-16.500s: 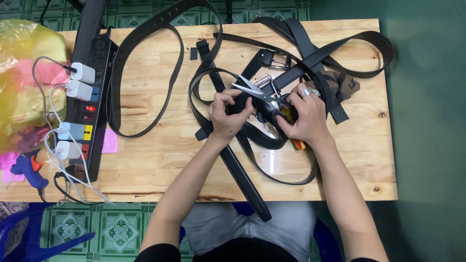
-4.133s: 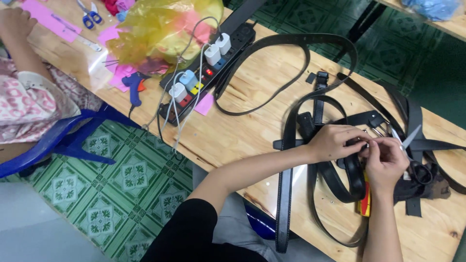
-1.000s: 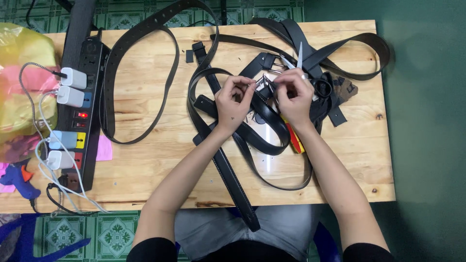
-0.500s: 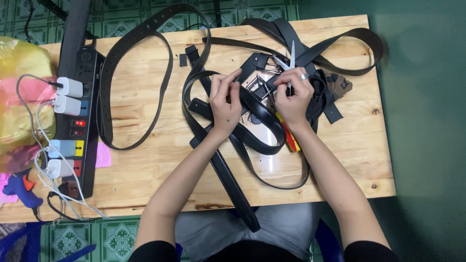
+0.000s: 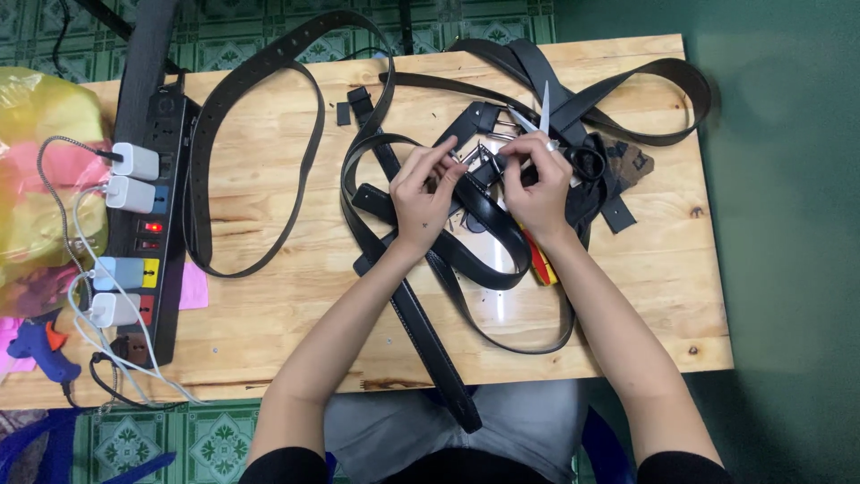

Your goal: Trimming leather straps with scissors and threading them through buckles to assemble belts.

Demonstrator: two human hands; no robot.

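1. Fitting a metal buckle (image 5: pixel 485 162) onto a black belt (image 5: pixel 479 208), by the look of it; both lie near the middle of the wooden counter (image 5: pixel 296 296), just right of the long looped strap (image 5: pixel 269 125).
2. Left hand (image 5: pixel 421 193) bent over the belt just left of the buckle, fingertips pinching the strap end beside the frame; a narrow grip, closed on the belt.
3. Right hand (image 5: pixel 537 184) just right of the buckle, thumb and forefinger closed on the buckle's far side, with a pair of scissors (image 5: pixel 546 125) sticking up and away from the same hand; whether held in that grip or merely lying behind it cannot be told.
4. Further black belts tangled around and under both hands, one running from the buckle down past the counter's near edge to the lap.
5. A red and yellow tool handle (image 5: pixel 540 264) showing below the right wrist, close to the buckle.
6. Well left of the buckle: a black power strip (image 5: pixel 143 224) with white chargers plugged in, and a blue glue gun (image 5: pixel 36 345) by its lower end.
7. Judged mid-step: strap and buckle not yet seen joined. Next move likely calls for steadying the buckle and feeding the belt end squarely through the frame, keeping the scissor points clear of the fingers.
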